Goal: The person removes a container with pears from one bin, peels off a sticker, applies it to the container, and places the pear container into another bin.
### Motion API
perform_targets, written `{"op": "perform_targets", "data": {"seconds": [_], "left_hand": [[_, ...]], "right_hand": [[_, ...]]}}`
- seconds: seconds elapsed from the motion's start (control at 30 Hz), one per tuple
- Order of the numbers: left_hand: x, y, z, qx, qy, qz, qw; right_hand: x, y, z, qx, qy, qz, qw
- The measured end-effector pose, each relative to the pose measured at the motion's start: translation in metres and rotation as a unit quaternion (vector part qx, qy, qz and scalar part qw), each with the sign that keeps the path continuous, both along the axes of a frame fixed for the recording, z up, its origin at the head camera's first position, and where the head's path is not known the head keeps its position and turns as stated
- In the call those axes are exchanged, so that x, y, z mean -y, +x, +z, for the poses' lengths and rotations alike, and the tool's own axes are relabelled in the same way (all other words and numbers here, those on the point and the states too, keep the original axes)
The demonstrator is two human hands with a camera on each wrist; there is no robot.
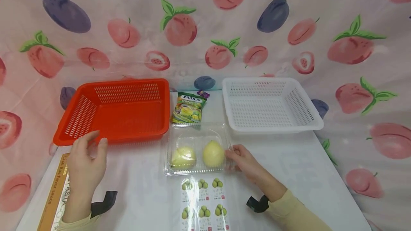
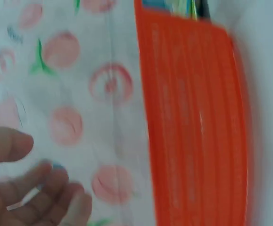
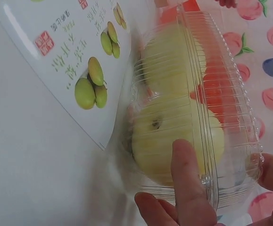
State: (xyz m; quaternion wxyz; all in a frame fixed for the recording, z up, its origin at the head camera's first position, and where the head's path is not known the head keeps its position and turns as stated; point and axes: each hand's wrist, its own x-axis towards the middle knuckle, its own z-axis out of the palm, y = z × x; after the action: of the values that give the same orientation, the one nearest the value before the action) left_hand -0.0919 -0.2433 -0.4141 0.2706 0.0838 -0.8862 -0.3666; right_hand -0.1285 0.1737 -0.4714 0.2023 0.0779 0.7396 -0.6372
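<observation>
A clear plastic clamshell box (image 1: 199,131) sits on the white table with its lid down. Inside it are two pale yellow pears (image 1: 213,154), side by side. My right hand (image 1: 245,161) grips the box at its right side; in the right wrist view, fingers (image 3: 188,181) lie along one wall and the thumb rests at the rim. My left hand (image 1: 86,163) is raised in front of the red basket (image 1: 128,140), fingers loosely bent and holding nothing. The left wrist view shows that hand (image 2: 37,188) apart from the basket's wall.
Behind the box lie a green Fox's candy bag (image 1: 187,109) and a small purple wrapper (image 1: 203,94). A white basket (image 1: 273,129) stands back right. A sheet of pear stickers (image 1: 204,199) lies in front, and a pasta box (image 1: 54,191) is under the left forearm.
</observation>
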Motion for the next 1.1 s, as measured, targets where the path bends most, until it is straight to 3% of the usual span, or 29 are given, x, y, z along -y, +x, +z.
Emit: {"op": "perform_targets", "data": {"seconds": [0.1,0.2,0.27,0.4,0.53,0.67,0.77,0.9,1.1], "left_hand": [[-0.021,0.007,0.001,-0.065,-0.039,-0.085,0.9935],[-0.043,0.017,0.003,-0.067,-0.063,-0.192,0.9771],[-0.057,0.025,0.003,-0.055,-0.065,-0.280,0.9562],[-0.083,0.040,-0.007,0.022,-0.049,-0.424,0.9042],[-0.099,0.050,-0.029,0.109,-0.101,-0.477,0.8664],[-0.105,0.054,-0.050,0.173,-0.170,-0.489,0.8377],[-0.108,0.054,-0.060,0.188,-0.195,-0.484,0.8321],[-0.110,0.052,-0.069,0.175,-0.227,-0.463,0.8388],[-0.116,0.051,-0.084,0.119,-0.258,-0.427,0.8583]], "right_hand": [[0.000,-0.002,0.000,0.004,0.002,0.001,1.000],[-0.001,-0.003,0.000,0.003,-0.001,0.002,1.000],[-0.002,-0.003,0.000,0.001,-0.002,0.006,1.000],[-0.003,-0.002,0.001,-0.007,0.026,0.022,0.999],[-0.003,0.003,0.004,-0.027,0.082,0.035,0.996],[-0.002,0.008,0.005,-0.061,0.117,0.034,0.991],[-0.002,0.013,0.007,-0.102,0.142,0.038,0.984],[0.001,0.020,0.012,-0.156,0.173,0.048,0.971],[0.010,0.030,0.022,-0.202,0.207,0.046,0.956]]}}
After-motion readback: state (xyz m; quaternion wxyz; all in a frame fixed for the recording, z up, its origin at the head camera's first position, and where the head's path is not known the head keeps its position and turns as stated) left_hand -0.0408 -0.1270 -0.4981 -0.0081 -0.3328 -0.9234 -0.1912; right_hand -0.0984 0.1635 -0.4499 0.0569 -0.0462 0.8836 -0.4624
